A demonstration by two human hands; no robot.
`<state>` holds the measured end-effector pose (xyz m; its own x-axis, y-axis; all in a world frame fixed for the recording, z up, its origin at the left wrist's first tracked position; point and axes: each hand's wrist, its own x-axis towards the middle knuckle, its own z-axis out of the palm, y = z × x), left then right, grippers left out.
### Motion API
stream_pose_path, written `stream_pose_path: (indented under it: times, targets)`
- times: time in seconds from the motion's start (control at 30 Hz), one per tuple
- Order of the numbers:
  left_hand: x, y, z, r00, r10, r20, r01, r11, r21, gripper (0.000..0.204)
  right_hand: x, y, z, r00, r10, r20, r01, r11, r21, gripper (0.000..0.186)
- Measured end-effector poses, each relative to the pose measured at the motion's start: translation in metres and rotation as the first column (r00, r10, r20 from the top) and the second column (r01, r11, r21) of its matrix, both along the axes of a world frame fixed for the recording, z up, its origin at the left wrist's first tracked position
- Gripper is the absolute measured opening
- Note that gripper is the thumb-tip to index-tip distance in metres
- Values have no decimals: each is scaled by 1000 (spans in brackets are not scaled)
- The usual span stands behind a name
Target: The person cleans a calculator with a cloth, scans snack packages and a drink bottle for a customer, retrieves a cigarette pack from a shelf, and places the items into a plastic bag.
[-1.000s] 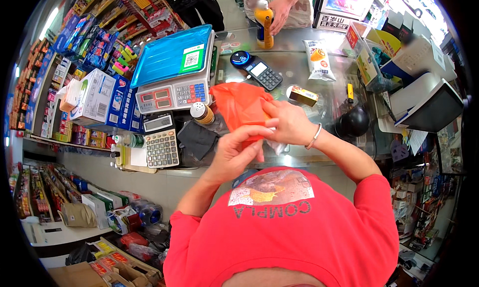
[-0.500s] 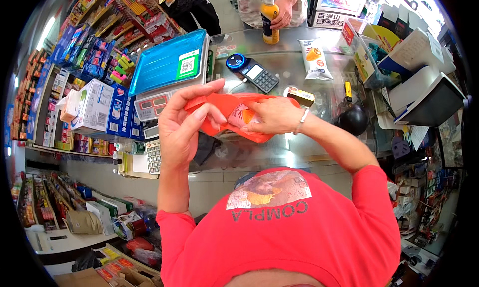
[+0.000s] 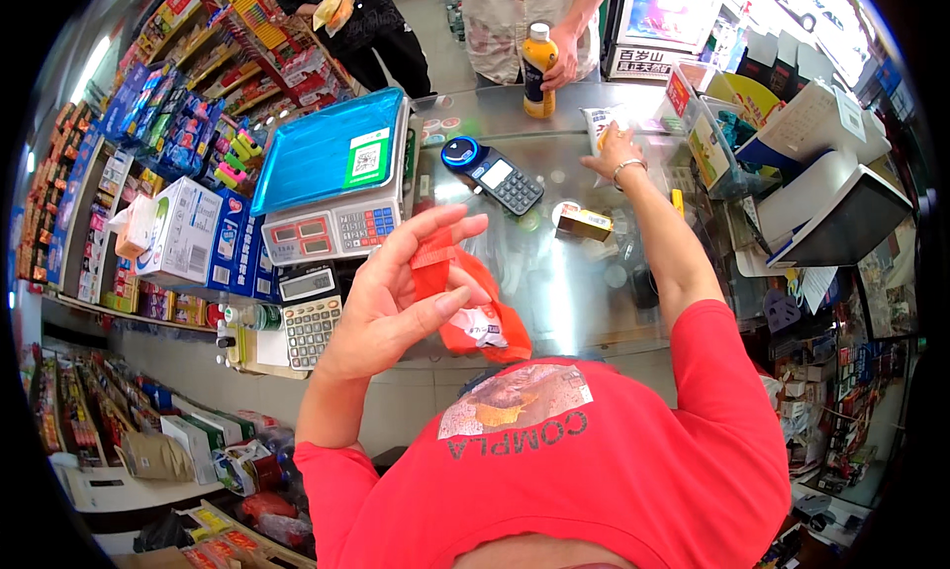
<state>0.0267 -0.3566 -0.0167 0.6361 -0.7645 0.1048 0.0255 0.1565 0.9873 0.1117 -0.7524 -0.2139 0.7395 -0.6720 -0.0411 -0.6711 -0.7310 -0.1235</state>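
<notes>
My left hand (image 3: 386,307) is closed on the rim of a red plastic bag (image 3: 479,284), which hangs down over the counter's near edge. Inside the bag's mouth shows part of a white packet (image 3: 481,328). Far to the right, my right hand (image 3: 617,153) is over a white snack packet (image 3: 598,120) lying on the glass counter. Its thumb and fingers are apart across the packet and hide its middle. Near that wrist lies a small yellow-and-black box (image 3: 584,223).
A card terminal (image 3: 507,180) lies mid-counter, beside a blue-topped scale (image 3: 322,158) and a calculator (image 3: 312,331). Across the counter a person's hand (image 3: 562,59) holds a yellow drink bottle (image 3: 540,72). A plastic bin (image 3: 727,178) and a monitor (image 3: 851,218) stand at the right.
My right hand has come out of the red bag and reached forward to the snack packet on the counter. The bag now hangs lower from my left hand.
</notes>
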Motion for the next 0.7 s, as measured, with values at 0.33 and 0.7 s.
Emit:
stream_pose_path:
  times: [0.33, 0.7]
  targets:
    - [12, -1, 0, 998, 10, 59, -13, 999, 47, 72, -95, 3, 149, 760, 89, 644, -631, 337, 698, 79]
    - [8, -30, -10, 978, -203, -52, 202, 979, -19, 73, -182, 122, 121, 902, 208, 378, -300, -330, 895, 74]
